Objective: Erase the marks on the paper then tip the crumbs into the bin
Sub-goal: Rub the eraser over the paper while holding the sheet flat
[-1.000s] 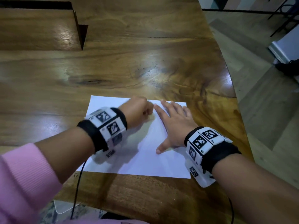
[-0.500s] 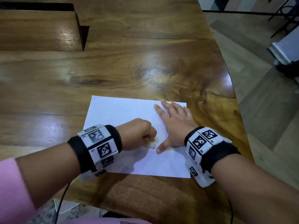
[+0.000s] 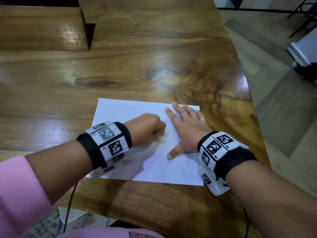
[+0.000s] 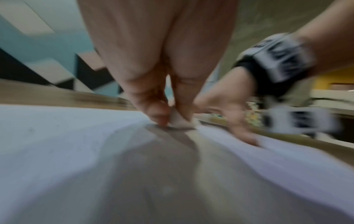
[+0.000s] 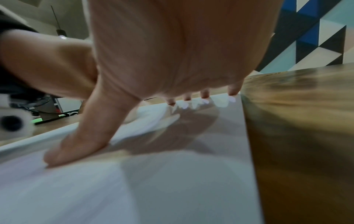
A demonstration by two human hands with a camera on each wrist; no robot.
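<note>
Pinching a small white eraser between the thumb and the fingertips, your left hand was curled tight around it and held its lower edge down on the paper. In the head view the hand and the eraser were blurred, so only a pale smear showed at the fingertips. The eraser met the sheet near its middle, just beside the thumb of your right hand.

Your right hand lay flat on the right part of the paper, with fingers straight and spread and the thumb stretched out to the side. It gripped nothing; the fingertips pressed near the far right corner of the sheet.

The paper rested on the wooden table, close to the near edge, and its right side ran near the curved edge of the table. I could not tell any marks or crumbs on it, because the sheet looked plain white in all three views. No bin was seen in these views. Both wrists wore black bands with white marker tiles, and a pink sleeve covered your left forearm.
</note>
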